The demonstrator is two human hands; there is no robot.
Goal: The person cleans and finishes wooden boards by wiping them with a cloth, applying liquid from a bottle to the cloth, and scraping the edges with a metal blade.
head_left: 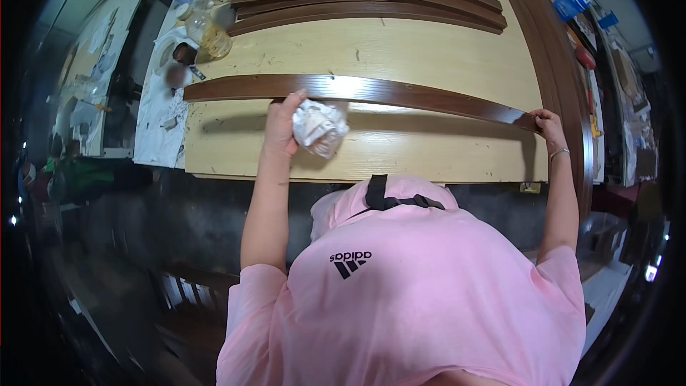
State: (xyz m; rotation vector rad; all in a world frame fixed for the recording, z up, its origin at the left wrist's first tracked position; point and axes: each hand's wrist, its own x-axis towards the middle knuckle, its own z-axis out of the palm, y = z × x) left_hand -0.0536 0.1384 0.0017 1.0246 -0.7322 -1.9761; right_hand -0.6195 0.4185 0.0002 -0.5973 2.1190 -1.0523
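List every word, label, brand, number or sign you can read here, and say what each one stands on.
Pink T-shirt: a dark printed word beside a slanted-bar logo, upside down in this view; legible, but I won't copy brand wording.
Blue container: pale marking, too small to read.
Held brown strip: no lettering visible.
Crumpled white wad: no lettering visible.
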